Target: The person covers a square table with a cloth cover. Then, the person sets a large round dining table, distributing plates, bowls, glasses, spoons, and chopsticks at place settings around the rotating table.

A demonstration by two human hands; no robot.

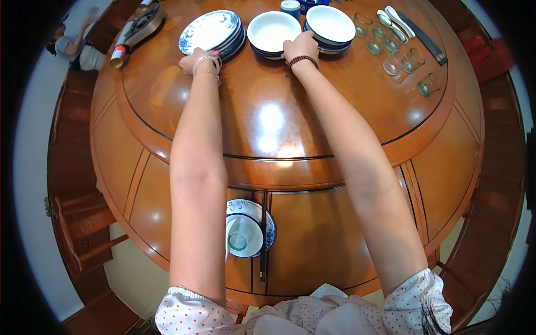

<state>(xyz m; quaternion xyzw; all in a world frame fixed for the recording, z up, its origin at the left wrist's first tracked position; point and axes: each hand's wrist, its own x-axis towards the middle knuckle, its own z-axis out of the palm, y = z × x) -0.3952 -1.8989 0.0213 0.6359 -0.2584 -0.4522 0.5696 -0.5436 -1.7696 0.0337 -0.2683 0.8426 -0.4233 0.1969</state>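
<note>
At the far left of the turntable is a stack of blue-and-white patterned plates (209, 28). My left hand (196, 61), with bracelets at the wrist, is closed at its front edge, the fingertips partly hidden. My right hand (301, 49), wearing a beaded bracelet, has its fingers closed on the right rim of the white bowl (272, 30) atop the middle stack. Just right of that hand is another stack of white bowls (330, 25), close to my knuckles. Both arms are stretched far forward.
Nearer me lie a patterned plate (269, 218) with a bowl (254, 223), glass (238, 240) and chopsticks (263, 240). Several glasses (395, 62), white spoons (397, 22) and dark chopsticks (421, 36) lie right. A container (290, 6) stands behind. A person (78, 42) is far left.
</note>
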